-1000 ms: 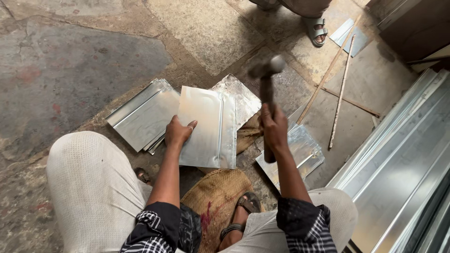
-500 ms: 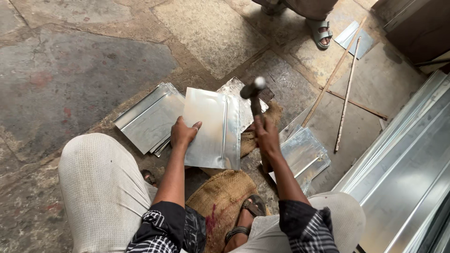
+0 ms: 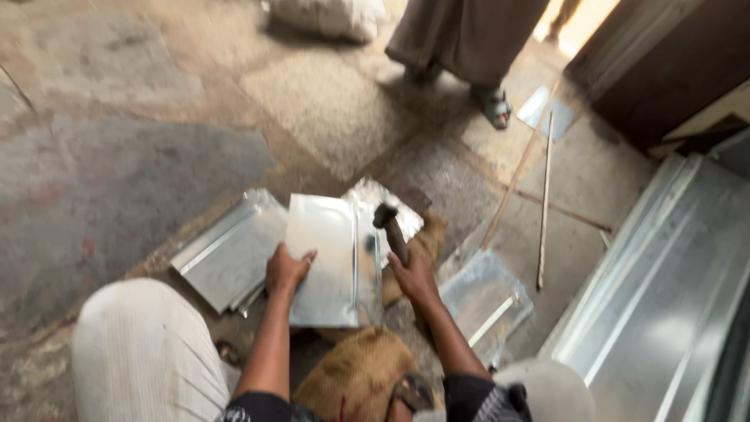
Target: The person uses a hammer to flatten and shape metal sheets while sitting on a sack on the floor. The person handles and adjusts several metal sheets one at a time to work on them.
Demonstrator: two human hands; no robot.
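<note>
My left hand [image 3: 287,270] presses flat on the near left edge of a shiny folded metal sheet [image 3: 328,258] lying on the stone floor in front of my knees. My right hand [image 3: 414,277] grips the handle of a hammer [image 3: 388,223], whose dark head rests down on the sheet's right seam. The picture is motion-blurred, so fine detail of the seam is lost.
A stack of similar metal sheets [image 3: 226,254] lies to the left, another sheet [image 3: 484,301] to the right. Long metal profiles [image 3: 664,289] run along the right side. Thin rods [image 3: 543,203] lie on the floor. Another person's sandalled foot [image 3: 494,105] stands at the back.
The hammer was raised high, then came down onto the sheet's right edge. My left hand stayed on the sheet. The camera tilted upward, showing more of the standing person.
</note>
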